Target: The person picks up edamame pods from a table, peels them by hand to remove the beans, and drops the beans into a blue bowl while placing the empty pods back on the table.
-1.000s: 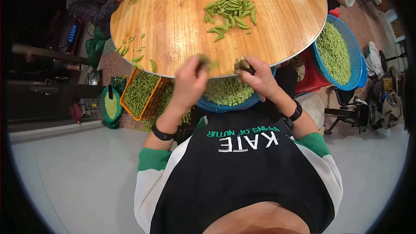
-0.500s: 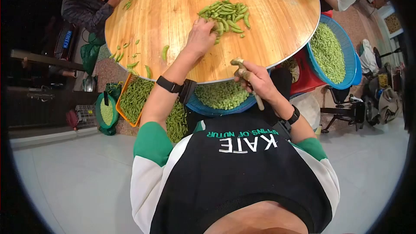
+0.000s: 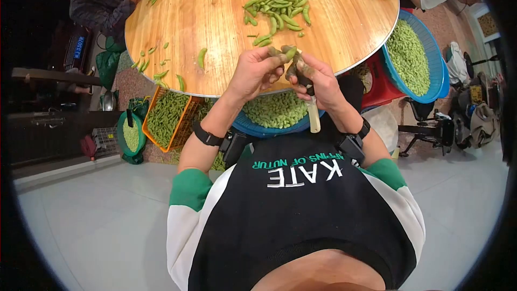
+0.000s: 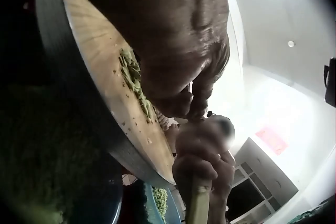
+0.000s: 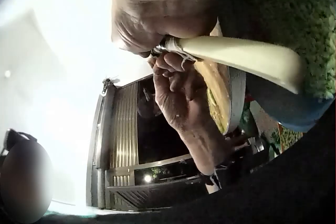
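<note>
My left hand [image 3: 251, 74] pinches a green bean pod [image 3: 291, 53] between thumb and fingers, at the near edge of the round wooden table [image 3: 210, 27]. Close against it, my right hand [image 3: 321, 85] grips a small tool by its pale cream handle [image 5: 241, 58], which points back toward my body. The tool's working end is hidden among the fingers, and dark coverings or stains show on the fingertips. Farther in on the table lies a pile of pods [image 3: 277, 4]. Below the hands, shelled green beans [image 3: 277, 110] fill a blue basin [image 3: 253, 130].
Left of the basin stands an orange crate [image 3: 184, 124] of pods, with a green basket [image 3: 142, 143] of beans beyond it. At right a large blue basket [image 3: 442, 78] of beans stands by a red container [image 3: 379, 86]. Two other people sit across the table.
My left hand reached to the pile, then came back toward me with a pod and met the right hand. The right hand stayed near the table edge, keeping the pale-handled tool.
</note>
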Available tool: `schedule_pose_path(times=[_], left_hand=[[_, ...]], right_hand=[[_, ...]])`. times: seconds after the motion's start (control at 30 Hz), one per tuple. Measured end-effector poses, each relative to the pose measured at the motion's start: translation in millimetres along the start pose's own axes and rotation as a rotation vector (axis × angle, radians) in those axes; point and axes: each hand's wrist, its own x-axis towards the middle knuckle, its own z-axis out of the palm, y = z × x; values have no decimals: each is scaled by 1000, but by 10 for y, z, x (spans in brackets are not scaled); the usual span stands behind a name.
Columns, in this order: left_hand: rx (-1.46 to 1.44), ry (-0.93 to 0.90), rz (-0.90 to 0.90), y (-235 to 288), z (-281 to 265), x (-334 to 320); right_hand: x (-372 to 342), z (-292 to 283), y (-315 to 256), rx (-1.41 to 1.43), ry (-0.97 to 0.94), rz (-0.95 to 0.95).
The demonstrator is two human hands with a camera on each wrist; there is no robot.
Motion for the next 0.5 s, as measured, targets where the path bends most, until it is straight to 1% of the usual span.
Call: schedule_pose_path(times=[0.1, 0.17, 0.3, 0.4, 0.47, 0.5], left_hand=[[-73, 13, 12, -27, -7, -24], [-28, 12, 86, -29, -10, -27], [26, -1, 118, -85, -50, -21], [25, 33, 151, -84, 28, -57], [17, 65, 199, -123, 41, -57], [16, 64, 199, -142, 50, -51]], right_hand=[[-25, 20, 12, 18, -12, 2], [-27, 30, 16, 33, -22, -7], [-43, 30, 20, -15, -47, -26], [-35, 55, 20, -19, 4, -40], [-39, 70, 33, -114, 41, -104], [-34, 85, 44, -115, 41, -105]])
